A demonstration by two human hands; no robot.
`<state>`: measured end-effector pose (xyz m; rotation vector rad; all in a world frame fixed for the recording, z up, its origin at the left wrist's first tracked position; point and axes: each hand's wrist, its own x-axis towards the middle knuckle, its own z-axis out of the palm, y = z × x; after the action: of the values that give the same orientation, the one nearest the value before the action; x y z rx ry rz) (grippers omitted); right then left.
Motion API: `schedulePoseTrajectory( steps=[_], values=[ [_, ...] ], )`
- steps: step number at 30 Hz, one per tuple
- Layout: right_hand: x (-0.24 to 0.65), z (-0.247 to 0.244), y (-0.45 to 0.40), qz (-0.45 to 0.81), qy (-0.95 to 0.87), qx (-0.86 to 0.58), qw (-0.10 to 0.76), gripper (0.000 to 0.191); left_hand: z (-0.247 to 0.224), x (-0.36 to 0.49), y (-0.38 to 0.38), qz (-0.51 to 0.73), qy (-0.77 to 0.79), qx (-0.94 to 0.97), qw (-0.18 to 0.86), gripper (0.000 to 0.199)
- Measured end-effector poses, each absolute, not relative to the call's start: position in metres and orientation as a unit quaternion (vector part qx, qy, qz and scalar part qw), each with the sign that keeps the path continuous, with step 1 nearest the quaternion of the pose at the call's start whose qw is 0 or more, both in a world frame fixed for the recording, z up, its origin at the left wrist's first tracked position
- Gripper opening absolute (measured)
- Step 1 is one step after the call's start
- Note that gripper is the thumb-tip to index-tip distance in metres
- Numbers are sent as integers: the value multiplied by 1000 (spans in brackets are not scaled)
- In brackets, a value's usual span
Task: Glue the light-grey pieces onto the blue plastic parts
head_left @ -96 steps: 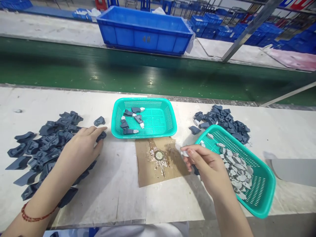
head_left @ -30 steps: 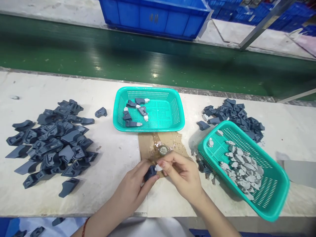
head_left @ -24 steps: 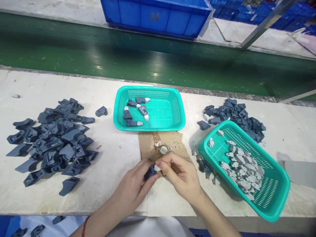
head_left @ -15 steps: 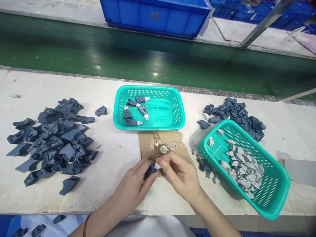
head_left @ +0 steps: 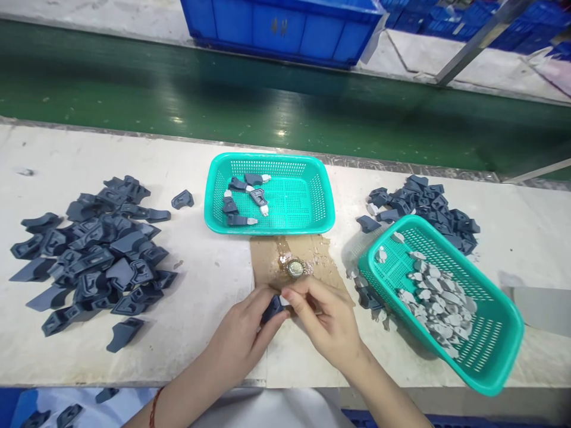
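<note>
Over the brown cardboard (head_left: 266,261), my left hand (head_left: 245,327) grips a dark grey plastic part (head_left: 272,308) between thumb and fingers. My right hand (head_left: 328,321) pinches a small white piece (head_left: 284,300) against the end of that part. Just beyond my fingertips lies a small round container (head_left: 295,268) with wet-looking spots around it. Farther back, a green basket (head_left: 270,230) holds several dark parts with white ends. The green basket at the right (head_left: 491,389) has many small white pieces inside.
A large pile of dark parts (head_left: 96,261) covers the left of the table, and another pile (head_left: 428,208) lies behind the right basket. Beyond the table runs a green belt (head_left: 223,101), with a blue crate (head_left: 281,30) behind it.
</note>
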<state>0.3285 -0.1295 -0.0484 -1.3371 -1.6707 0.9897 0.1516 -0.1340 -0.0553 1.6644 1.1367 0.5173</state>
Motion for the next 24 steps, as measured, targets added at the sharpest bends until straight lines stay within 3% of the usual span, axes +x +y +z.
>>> schedulePoseTrajectory(
  steps=[3,9,16,24],
  values=[
    [326,-44,-128,345,-700,-502,373,25,-57,152,-135,215,471,690,505,16],
    [328,-37,-124,375,-694,-515,335,28,-52,149,-133,213,467,679,525,23],
    [329,-31,-115,150,-845,-453,243,49,-46,149,-132,224,449,670,547,24],
    [323,-25,-126,142,-847,-459,229,52,-32,143,-130,191,441,673,562,27]
  ],
)
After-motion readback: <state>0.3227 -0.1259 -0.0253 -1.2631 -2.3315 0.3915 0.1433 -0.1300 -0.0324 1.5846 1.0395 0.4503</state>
